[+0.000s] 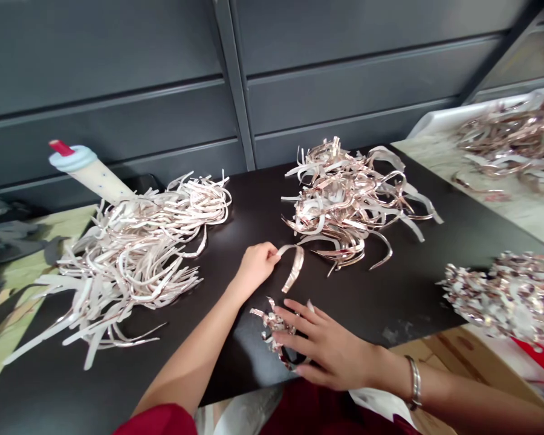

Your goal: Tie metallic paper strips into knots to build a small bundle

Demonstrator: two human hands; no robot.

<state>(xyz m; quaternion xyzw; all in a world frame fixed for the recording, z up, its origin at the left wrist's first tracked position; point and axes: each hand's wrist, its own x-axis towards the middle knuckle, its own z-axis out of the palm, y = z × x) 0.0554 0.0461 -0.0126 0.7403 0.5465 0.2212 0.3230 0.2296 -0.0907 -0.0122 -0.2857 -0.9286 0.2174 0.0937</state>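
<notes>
My left hand (257,266) pinches one end of a shiny rose-gold strip (294,266), which curls over to the right with its other end pointing down. Fingers spread, my right hand (321,344) hovers over or rests on a small crinkled rose-gold foil piece (272,323) near the front edge; part of that piece is hidden beneath the fingers. Beyond both hands lies a loose heap of rose-gold foil strips (340,205). A pile of thin white and rose-gold strips (140,254) spreads to the left of my left hand.
The black table (236,199) backs onto grey panels (163,103). A pale cup-shaped object (100,178) with a blue lid and red top leans at the back left. At right sit a crinkled foil pile (508,296) and, farther back, more strips (517,136).
</notes>
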